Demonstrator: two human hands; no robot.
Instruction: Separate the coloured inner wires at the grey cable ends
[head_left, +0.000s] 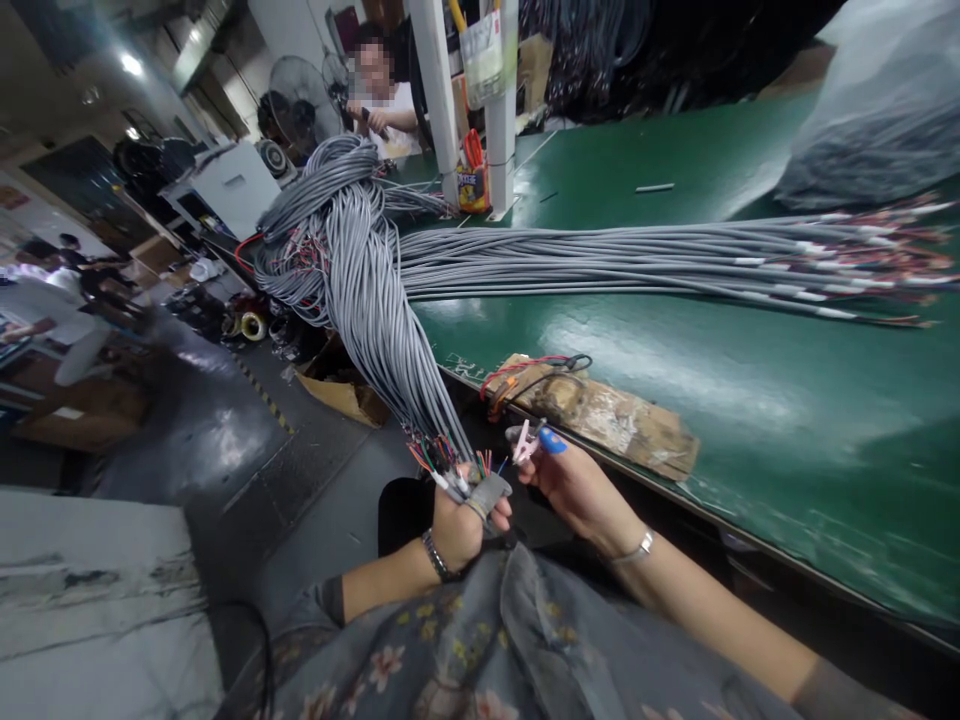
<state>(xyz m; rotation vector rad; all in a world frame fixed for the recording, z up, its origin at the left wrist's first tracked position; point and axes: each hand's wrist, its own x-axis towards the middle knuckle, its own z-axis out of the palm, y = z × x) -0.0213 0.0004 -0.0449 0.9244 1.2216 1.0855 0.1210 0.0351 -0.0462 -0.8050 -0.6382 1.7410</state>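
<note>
A thick bundle of grey cables (375, 300) hangs off the edge of the green table (750, 420) and runs down to my lap. My left hand (461, 525) is closed around one grey cable end (487, 492), whose stripped coloured wires stick up just above the fingers. My right hand (574, 485) sits just to the right, pinching a small pink clip-like tool (525, 443); a blue cover shows on one fingertip (553, 440). The two hands are a few centimetres apart.
More grey cables (675, 260) lie across the table with stripped ends at the right. A worn cardboard pad (615, 415) with red and black leads sits at the table edge. A clear plastic bag (885, 110) lies far right. Another person works at the far end (382, 100).
</note>
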